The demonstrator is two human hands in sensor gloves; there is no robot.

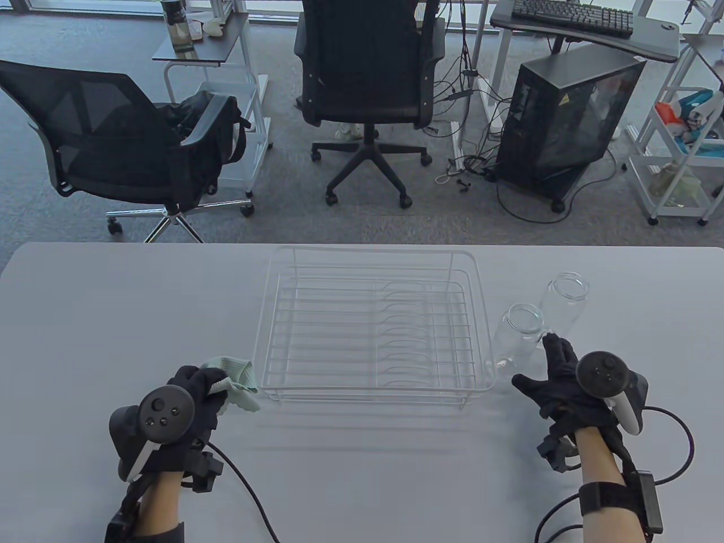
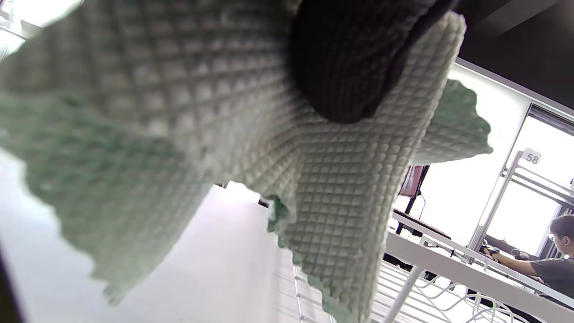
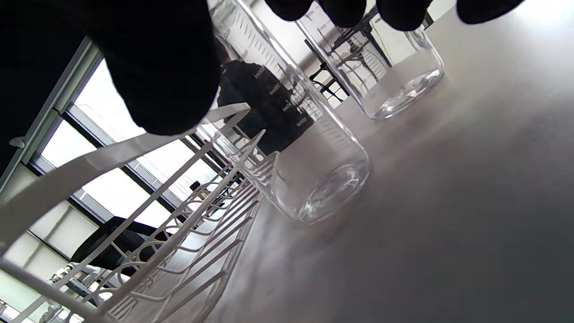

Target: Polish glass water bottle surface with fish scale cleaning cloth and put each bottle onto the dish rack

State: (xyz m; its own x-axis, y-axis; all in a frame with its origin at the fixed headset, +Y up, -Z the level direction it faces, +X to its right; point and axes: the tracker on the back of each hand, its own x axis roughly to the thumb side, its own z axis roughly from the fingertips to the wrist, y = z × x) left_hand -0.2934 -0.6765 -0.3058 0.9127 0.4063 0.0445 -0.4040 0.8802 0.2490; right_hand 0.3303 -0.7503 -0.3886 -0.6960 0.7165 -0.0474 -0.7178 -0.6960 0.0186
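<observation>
Two clear glass water bottles stand upright and open-mouthed on the counter, just right of the white wire dish rack. The nearer bottle almost touches the rack's right side; the farther bottle stands just behind it, away from the rack. The rack holds nothing yet, so neither bottle looks polished or placed.

The right hand is spread, fingers apart and straight, thumb toward the rack; its fingertips reach the nearer bottle's upper wall, and whether they actually touch it cannot be told. It grips nothing. The left hand, at the rack's near left corner, is clamped on the pale green fish scale cleaning cloth, which hangs bunched from its fingers.

Risks, as I judge them: the glass is smooth and tall, so a push from extended fingertips near the mouth could tip the nearer bottle into the rack wire or back into the farther bottle, knocking both over. A grip taken too high or too loosely may slip. The rack's raised rim stands right beside the nearer bottle, leaving little room for the thumb on that side, and any lift must clear it.

Beyond the counter, behind the rack, are two black office chairs, a black computer tower with loose cables, and white shelving carts; none interferes.
</observation>
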